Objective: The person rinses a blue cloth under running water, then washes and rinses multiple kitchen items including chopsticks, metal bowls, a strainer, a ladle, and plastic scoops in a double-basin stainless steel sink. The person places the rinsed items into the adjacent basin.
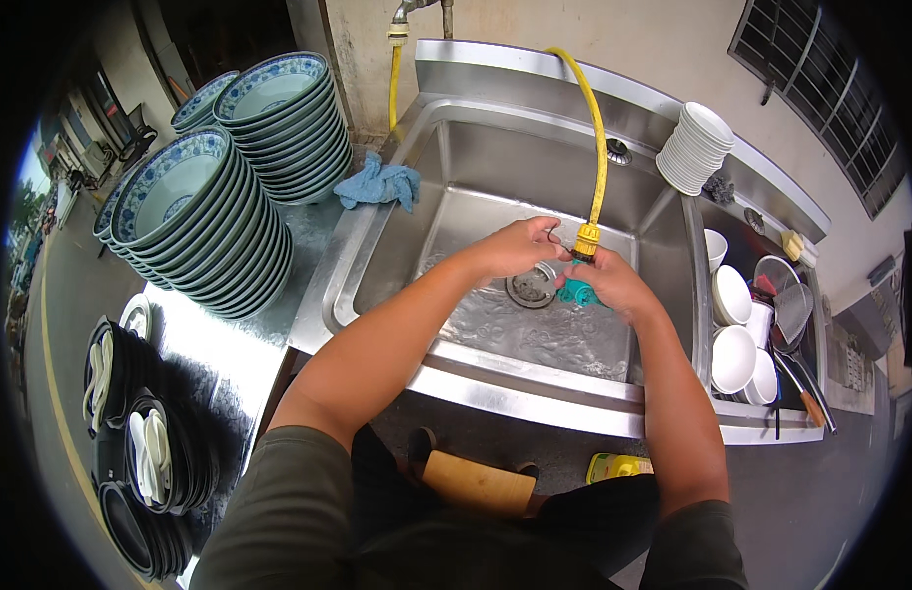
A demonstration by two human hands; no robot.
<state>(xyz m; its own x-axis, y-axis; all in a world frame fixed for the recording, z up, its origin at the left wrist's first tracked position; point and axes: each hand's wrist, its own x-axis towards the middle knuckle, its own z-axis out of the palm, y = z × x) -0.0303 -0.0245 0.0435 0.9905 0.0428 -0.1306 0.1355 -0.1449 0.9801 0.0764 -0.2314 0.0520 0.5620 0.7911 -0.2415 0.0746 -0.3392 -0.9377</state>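
Both hands are over the stainless steel sink basin (471, 221). My right hand (615, 284) grips a teal hose nozzle (578, 293) just below the yellow connector (587, 240) of a yellow hose (596, 140), which arches over the sink's back edge. Beside the connector, my left hand (519, 247) has its fingers bent around a thin dark loop or cord (552, 234); whether the fingers close on it is hard to see. Below the hands lies the round drain (531, 286), with shallow water moving on the basin floor.
Stacked blue-and-white bowls (205, 214) stand on the metal table at left, near black bowls (179, 450) with white spoons. A blue cloth (378, 183) lies on the sink's left rim. White saucers (696, 147) are stacked at back right; white bowls (733, 295) and strainers (792, 313) fill the right compartment.
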